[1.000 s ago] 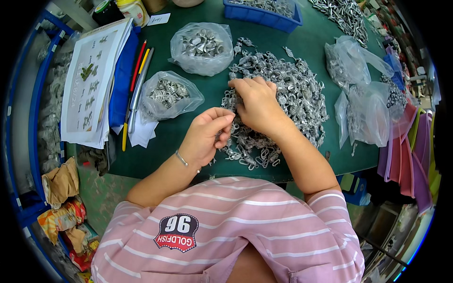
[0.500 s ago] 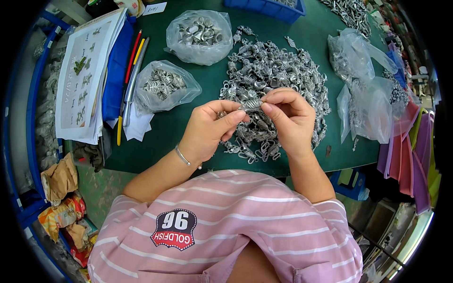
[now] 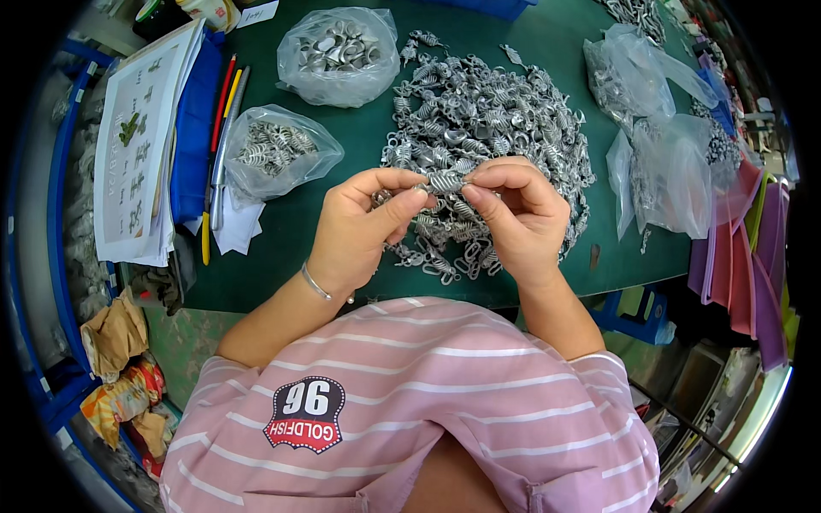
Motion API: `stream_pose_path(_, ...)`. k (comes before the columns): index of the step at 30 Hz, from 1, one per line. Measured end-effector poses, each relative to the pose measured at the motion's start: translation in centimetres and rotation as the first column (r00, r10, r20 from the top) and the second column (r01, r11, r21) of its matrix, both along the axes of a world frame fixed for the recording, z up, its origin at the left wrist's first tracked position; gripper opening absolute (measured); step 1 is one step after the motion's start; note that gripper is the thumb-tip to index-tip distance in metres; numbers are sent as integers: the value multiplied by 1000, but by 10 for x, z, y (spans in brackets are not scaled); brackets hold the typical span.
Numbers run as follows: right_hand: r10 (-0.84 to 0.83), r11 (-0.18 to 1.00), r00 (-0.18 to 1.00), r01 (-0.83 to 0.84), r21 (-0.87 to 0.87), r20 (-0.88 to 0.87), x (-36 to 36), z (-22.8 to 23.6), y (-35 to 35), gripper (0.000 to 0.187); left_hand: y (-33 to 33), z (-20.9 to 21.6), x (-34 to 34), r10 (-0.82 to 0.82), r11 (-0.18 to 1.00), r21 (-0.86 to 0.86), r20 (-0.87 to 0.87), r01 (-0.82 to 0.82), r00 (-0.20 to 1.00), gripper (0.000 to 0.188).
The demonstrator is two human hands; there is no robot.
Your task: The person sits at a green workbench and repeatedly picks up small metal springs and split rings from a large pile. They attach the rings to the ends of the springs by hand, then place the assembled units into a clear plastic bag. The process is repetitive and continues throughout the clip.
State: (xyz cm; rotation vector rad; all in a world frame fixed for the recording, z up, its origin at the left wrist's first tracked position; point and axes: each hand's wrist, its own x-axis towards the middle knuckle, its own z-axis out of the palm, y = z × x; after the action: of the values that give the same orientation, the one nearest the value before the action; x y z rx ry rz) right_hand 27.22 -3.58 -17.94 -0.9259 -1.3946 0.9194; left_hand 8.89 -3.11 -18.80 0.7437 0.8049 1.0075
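Note:
A small silver spiral-ribbed metal piece [image 3: 445, 180] is stretched between my two hands, in front of the near part of the pile. My left hand [image 3: 359, 224] pinches its left end between thumb and forefinger. At the other end, my right hand [image 3: 518, 218] grips it with thumb and fingertips. Both sets of fingers are closed, and the piece's very ends are hidden under them. Just beyond lies a large heap of similar grey metal pieces [image 3: 505, 111], ribbed bodies with loops and small links, spread on the green tabletop [image 3: 342, 256].
To the left stand a clear bag [image 3: 304, 171] of ribbed pieces and, farther back, a clear bag [image 3: 342, 91] of curved metal parts. Pencils [image 3: 224, 128] lie beside a blue bin with papers [image 3: 128, 162]. More plastic bags [image 3: 671, 188] sit at right; a blue stool [image 3: 637, 318] stands below.
The view has shifted slightly, so the table things sit a little farther left and up. Both hands keep their pinch on the ribbed metal piece, with the fingers only slightly shifted.

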Motion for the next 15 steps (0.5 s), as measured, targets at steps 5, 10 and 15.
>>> stream_pose_path(5, 22, 999, 998, -24, 40, 67, 3, -4, -2, 19, 1, -1, 0, -9, 1000, -16, 37, 10, 999, 20)
stream_pose_path(10, -28, 1000, 1000, 28, -5, 12, -2, -2, -3, 15, 0, 0, 0, 0, 1000, -25, 15, 0, 1000, 17)
stream_pose_path(15, -37, 991, 999, 32, -132, -31, -2, 3, -6, 13, -3, 1, 2, 152, 979, 158, -117, -133, 981, 19)
